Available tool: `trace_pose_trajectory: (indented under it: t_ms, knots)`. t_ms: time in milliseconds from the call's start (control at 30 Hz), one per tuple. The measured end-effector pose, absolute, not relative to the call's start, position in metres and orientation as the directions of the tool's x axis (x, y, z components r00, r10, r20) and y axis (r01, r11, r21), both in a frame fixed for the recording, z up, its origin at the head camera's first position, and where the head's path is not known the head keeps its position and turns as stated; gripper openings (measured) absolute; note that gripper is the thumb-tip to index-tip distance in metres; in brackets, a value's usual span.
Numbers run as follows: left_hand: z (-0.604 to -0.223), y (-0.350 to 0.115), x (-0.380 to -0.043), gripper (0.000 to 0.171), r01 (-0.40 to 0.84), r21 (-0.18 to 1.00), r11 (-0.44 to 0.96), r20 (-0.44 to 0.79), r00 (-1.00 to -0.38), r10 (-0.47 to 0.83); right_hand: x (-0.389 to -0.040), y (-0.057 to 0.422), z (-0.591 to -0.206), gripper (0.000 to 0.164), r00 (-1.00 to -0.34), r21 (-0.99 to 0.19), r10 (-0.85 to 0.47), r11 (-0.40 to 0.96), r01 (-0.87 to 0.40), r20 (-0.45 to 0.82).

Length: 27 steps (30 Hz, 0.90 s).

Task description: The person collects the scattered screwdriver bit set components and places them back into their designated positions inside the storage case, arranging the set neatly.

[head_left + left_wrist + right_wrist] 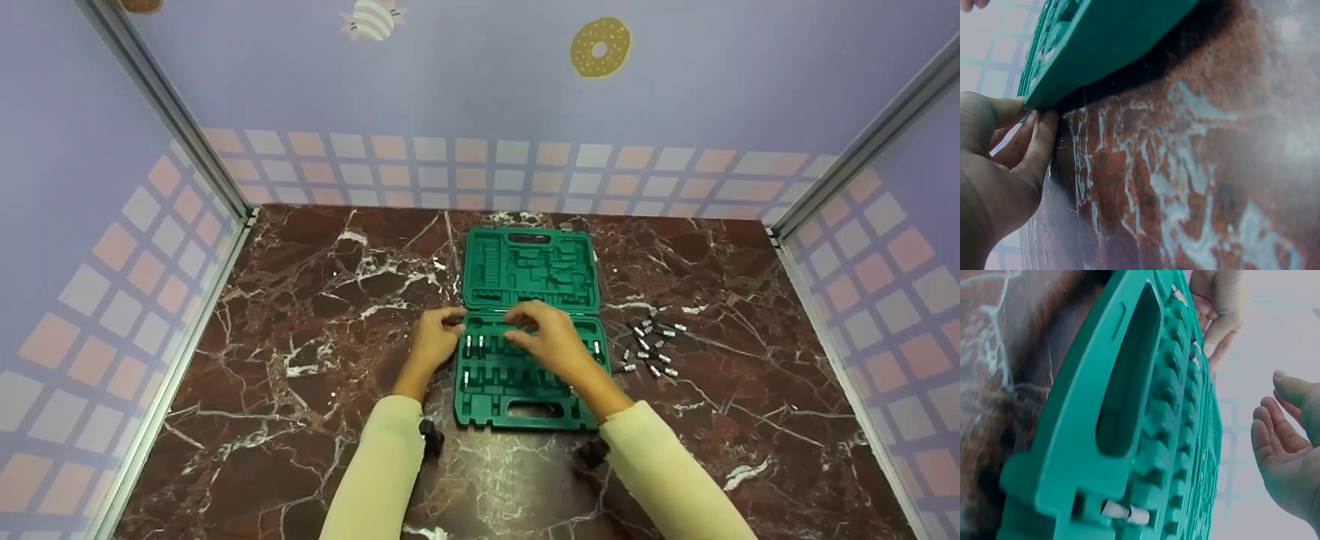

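Note:
A green plastic tool case (pixel 480 409) lies opened flat on the marbled table, its lid (pixel 532 262) folded back toward the wall. Several small silver-and-black bit sockets (pixel 469 343) sit in slots of the near half, mostly at the left; another bit socket (pixel 1139 516) shows close up in the right wrist view. My left hand (pixel 433 341) is at the case's left edge, where thumb and fingers (pixel 1044 143) pinch the rim. Over the near half hovers my right hand (pixel 555 341), fingers bent loosely, thumb apart, nothing visible between them.
A loose pile of bit sockets (pixel 643 344) lies on the table right of the case. The case has a handle opening (pixel 534 409) at its near side. Patterned panels (pixel 495 172) enclose the table at the back and both sides.

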<state>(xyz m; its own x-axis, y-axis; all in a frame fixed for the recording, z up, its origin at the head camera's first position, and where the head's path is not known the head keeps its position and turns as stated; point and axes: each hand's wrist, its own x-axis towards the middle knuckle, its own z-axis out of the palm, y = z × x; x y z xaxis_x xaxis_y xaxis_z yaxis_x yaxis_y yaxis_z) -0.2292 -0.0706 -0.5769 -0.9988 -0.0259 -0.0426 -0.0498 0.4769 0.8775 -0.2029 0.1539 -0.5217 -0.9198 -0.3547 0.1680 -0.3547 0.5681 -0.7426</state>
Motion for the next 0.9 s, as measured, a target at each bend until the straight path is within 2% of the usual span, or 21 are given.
trace_pose_trajectory:
  t_ms: [367,900]
  knots:
    - [-0.578,-0.071,-0.23,0.026,-0.057,0.877,0.477,-0.043,-0.998,-0.04,-0.192,0.195,-0.522,0.031,-0.938,-0.766,-0.297,0.556,-0.323,0.18]
    - [-0.578,-0.07,-0.229,0.026,-0.036,0.881,0.472,-0.029,-0.999,-0.022,-0.171,0.258,-0.531,0.038,-0.946,-0.802,-0.156,0.502,-0.323,0.284]
